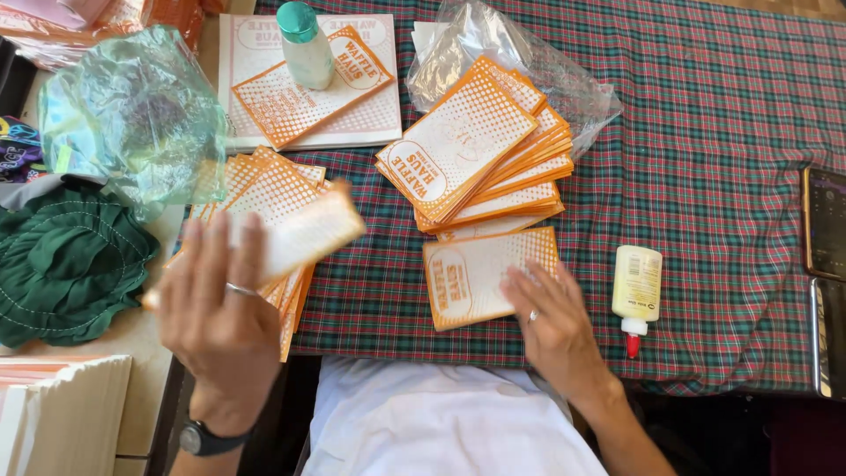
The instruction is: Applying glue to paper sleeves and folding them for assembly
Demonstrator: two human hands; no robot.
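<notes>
Paper sleeve (300, 236), blurred, sits clamped in the left hand (220, 304); right hand (551, 322), fingers spread, presses another sleeve (480, 273) flat on the desk (705, 132), near a glue bottle (636, 286).

Fanned stack (480, 150) mid-cloth, single sleeve (483, 278) just before it under right hand (555, 326), glue bottle (636, 286) right of the sleeve, plastic bag (520, 53) behind the stack, second stack (264, 189) to its left, left hand (220, 308) lifting a sleeve (300, 238) above that.

Head view — straight down, close over the table (705, 132)
</notes>
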